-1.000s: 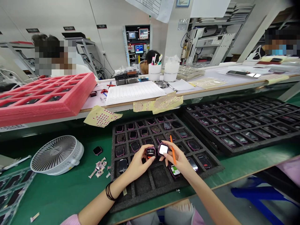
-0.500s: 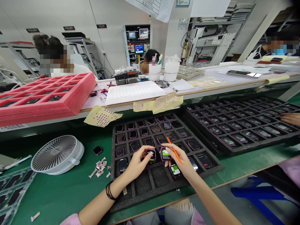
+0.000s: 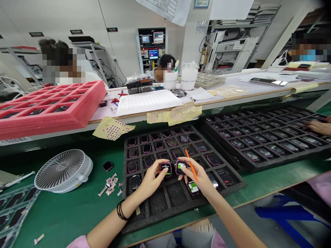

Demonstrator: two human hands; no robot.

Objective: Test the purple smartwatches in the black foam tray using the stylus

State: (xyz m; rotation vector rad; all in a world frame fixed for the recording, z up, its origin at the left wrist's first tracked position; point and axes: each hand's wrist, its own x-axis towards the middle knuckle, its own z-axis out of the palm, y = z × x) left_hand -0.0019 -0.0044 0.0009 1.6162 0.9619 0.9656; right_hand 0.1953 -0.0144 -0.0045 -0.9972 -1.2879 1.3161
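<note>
My left hand (image 3: 153, 175) grips a purple-rimmed watch (image 3: 166, 168) whose screen is lit, its thumb on the display. Close beside it, my right hand (image 3: 195, 172) holds a second lit watch (image 3: 181, 166), the thumb over its screen, with an orange stick (image 3: 191, 166) between the fingers. Both hands are above a black foam tray (image 3: 177, 194) with watches in many of its pockets. Another lit watch (image 3: 193, 187) lies in the tray just below my right hand.
A white fan (image 3: 63, 170), a loose watch (image 3: 108, 166) and small strips (image 3: 111, 185) lie at left. Further trays (image 3: 261, 137) stand at right, where a co-worker's hand (image 3: 319, 126) rests. A pink foam tray (image 3: 85, 108) sits on the shelf.
My right hand has moved slightly up and left, its thumb now over the watch screen. The left watch's display has changed. The co-worker's hand has shifted left and up.
</note>
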